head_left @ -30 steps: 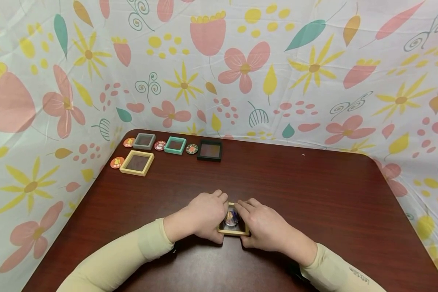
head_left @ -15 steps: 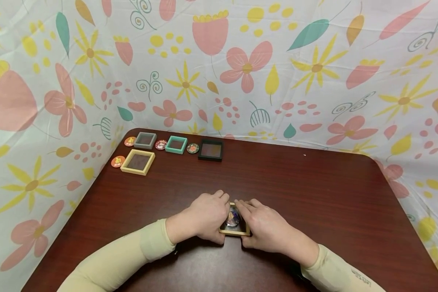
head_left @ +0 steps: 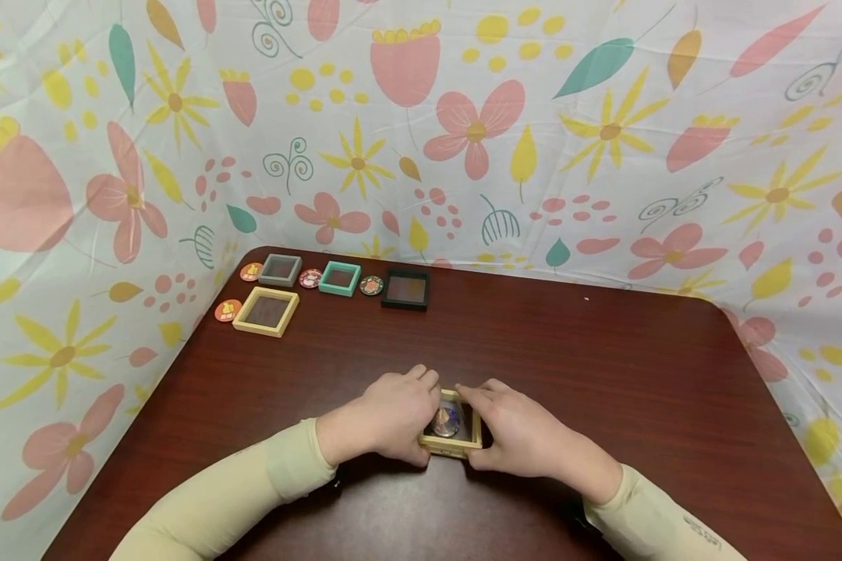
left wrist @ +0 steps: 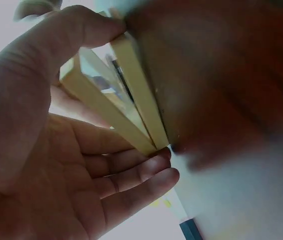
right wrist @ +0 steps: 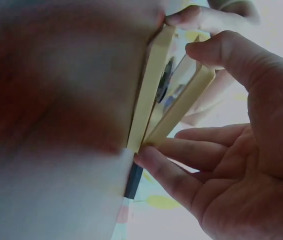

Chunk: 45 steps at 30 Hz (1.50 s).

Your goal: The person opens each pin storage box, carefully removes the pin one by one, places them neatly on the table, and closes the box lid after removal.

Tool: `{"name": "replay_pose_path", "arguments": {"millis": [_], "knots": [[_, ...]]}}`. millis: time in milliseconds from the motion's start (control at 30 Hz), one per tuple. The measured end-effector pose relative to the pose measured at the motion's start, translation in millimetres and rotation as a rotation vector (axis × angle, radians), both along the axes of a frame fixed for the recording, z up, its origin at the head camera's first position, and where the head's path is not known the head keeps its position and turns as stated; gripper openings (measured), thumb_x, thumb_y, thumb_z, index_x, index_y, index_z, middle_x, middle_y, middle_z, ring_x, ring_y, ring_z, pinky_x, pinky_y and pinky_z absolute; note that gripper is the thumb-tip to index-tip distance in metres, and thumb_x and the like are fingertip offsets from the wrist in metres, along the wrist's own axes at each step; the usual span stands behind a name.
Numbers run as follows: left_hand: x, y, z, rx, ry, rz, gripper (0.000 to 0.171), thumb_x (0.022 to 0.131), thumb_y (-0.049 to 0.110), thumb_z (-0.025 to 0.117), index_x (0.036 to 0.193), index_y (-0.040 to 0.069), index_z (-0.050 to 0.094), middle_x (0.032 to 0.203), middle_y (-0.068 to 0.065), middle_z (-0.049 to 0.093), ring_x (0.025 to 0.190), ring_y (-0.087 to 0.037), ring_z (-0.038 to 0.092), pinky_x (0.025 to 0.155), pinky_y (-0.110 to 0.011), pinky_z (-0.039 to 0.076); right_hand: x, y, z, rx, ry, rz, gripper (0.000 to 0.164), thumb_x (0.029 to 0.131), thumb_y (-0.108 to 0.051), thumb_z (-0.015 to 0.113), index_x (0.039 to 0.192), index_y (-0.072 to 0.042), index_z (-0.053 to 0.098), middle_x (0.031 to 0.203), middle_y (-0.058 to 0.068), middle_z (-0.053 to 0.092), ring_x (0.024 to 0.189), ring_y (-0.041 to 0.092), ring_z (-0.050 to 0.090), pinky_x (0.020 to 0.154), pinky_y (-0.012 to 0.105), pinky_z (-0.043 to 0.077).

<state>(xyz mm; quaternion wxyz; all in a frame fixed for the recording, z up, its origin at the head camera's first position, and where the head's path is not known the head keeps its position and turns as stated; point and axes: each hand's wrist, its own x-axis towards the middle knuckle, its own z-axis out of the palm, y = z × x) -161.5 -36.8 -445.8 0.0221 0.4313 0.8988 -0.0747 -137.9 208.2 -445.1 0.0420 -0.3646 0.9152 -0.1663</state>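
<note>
In the head view, a yellow display frame (head_left: 451,446) with clear film panes stands at the table's near middle. Its two halves are parted in a V, wide at the near side and meeting at the far side. Between the panes lies a round badge (head_left: 446,421) with a purple and orange picture. My left hand (head_left: 398,413) grips the left side, its thumb (left wrist: 99,27) at the lower half's near edge. On the right side my right hand (head_left: 522,436) holds the frame, with the thumb (right wrist: 214,50) on the raised upper half and fingers at the meeting edge.
Along the back left of the dark wooden table (head_left: 603,374) lie a grey frame (head_left: 280,257), a teal frame (head_left: 340,266), a black frame (head_left: 405,271) and another yellow frame (head_left: 281,333). Round badges, such as the orange badge (head_left: 228,310), lie beside them. Floral cloth (head_left: 473,132) hangs behind.
The upper half of the yellow display frame has lifted at its near side, parting from the lower half. My right hand has shifted slightly right; my left hand keeps its hold.
</note>
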Motion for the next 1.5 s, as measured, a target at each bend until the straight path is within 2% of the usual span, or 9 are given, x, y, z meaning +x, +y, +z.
{"name": "replay_pose_path", "arguments": {"millis": [167, 333, 533, 733, 900, 1133, 1300, 1433, 1500], "knots": [[-3.9, -4, 2.2, 0.037, -0.092, 0.033, 0.091, 0.08, 0.067, 0.091, 0.143, 0.005, 0.068, 0.124, 0.0, 0.062, 0.112, -0.015, 0.056, 0.082, -0.028, 0.058, -7.0, 6, 2.7, -0.057, -0.086, -0.007, 0.084, 0.084, -0.032, 0.091, 0.154, 0.004, 0.061, 0.126, 0.008, 0.073, 0.108, 0.016, 0.063, 0.083, 0.034, 0.056], [-2.5, -5, 4.0, 0.043, -0.119, 0.063, 0.099, 0.078, 0.073, 0.092, 0.146, 0.006, 0.066, 0.12, 0.0, 0.061, 0.109, -0.016, 0.056, 0.081, -0.03, 0.058, -13.5, 12, 2.2, -0.098, -0.135, -0.018, 0.079, 0.089, -0.037, 0.087, 0.154, 0.0, 0.063, 0.125, 0.003, 0.072, 0.104, 0.012, 0.065, 0.085, 0.035, 0.057], [0.1, -4, 4.8, 0.049, -0.087, 0.082, 0.101, 0.069, 0.075, 0.096, 0.14, 0.01, 0.067, 0.117, 0.002, 0.066, 0.105, -0.016, 0.06, 0.077, -0.03, 0.058, -20.6, 20, 1.8, -0.156, -0.229, -0.016, 0.073, 0.099, -0.047, 0.082, 0.153, -0.001, 0.064, 0.136, 0.004, 0.073, 0.117, 0.016, 0.072, 0.097, 0.044, 0.06], [0.6, -2, 3.8, 0.053, -0.027, 0.079, 0.134, 0.062, 0.079, 0.098, 0.162, 0.003, 0.05, 0.139, -0.007, 0.068, 0.119, -0.022, 0.063, 0.089, -0.033, 0.06, -26.7, 28, 1.5, -0.199, -0.375, -0.015, 0.082, 0.102, -0.058, 0.077, 0.157, 0.001, 0.059, 0.146, 0.009, 0.07, 0.123, 0.02, 0.074, 0.103, 0.049, 0.059], [1.2, 0, 3.4, 0.079, 0.009, 0.055, 0.145, 0.06, 0.078, 0.099, 0.168, 0.0, 0.041, 0.142, -0.01, 0.067, 0.12, -0.023, 0.064, 0.088, -0.034, 0.061, -31.8, 33, 0.1, -0.258, -0.46, -0.014, 0.076, 0.104, -0.05, 0.078, 0.157, 0.002, 0.059, 0.149, 0.011, 0.069, 0.124, 0.023, 0.074, 0.101, 0.047, 0.061], [3.1, 1, 1.5, 0.124, 0.047, 0.039, 0.146, 0.059, 0.076, 0.101, 0.166, -0.003, 0.038, 0.133, -0.01, 0.066, 0.109, -0.023, 0.066, 0.082, -0.033, 0.061, -34.0, 36, 1.8, -0.276, -0.485, -0.043, 0.064, 0.106, -0.047, 0.076, 0.152, -0.003, 0.064, 0.143, 0.007, 0.071, 0.124, 0.021, 0.074, 0.1, 0.045, 0.061], [4.1, -1, -0.5, 0.163, 0.05, 0.034, 0.131, 0.059, 0.073, 0.102, 0.153, 0.002, 0.045, 0.118, -0.007, 0.059, 0.097, -0.021, 0.063, 0.072, -0.03, 0.06, -33.3, 38, 2.5, -0.246, -0.425, -0.042, 0.057, 0.109, -0.046, 0.073, 0.148, -0.006, 0.068, 0.138, 0.005, 0.072, 0.118, 0.018, 0.073, 0.096, 0.046, 0.06], [4.6, -2, -0.9, 0.185, 0.047, 0.026, 0.126, 0.061, 0.072, 0.103, 0.15, 0.005, 0.045, 0.114, -0.005, 0.055, 0.094, -0.02, 0.06, 0.069, -0.029, 0.058, -33.9, 39, 2.2, -0.247, -0.44, -0.06, 0.054, 0.111, -0.044, 0.068, 0.149, -0.006, 0.067, 0.139, 0.004, 0.072, 0.118, 0.017, 0.073, 0.097, 0.043, 0.06], [4.9, -2, -0.9, 0.191, 0.05, 0.019, 0.126, 0.061, 0.071, 0.103, 0.151, 0.005, 0.045, 0.113, -0.004, 0.055, 0.093, -0.019, 0.06, 0.07, -0.029, 0.058, -34.6, 38, 2.3, -0.239, -0.45, -0.105, 0.052, 0.113, -0.046, 0.064, 0.149, -0.009, 0.069, 0.136, 0.001, 0.074, 0.117, 0.016, 0.072, 0.098, 0.042, 0.058]]}}
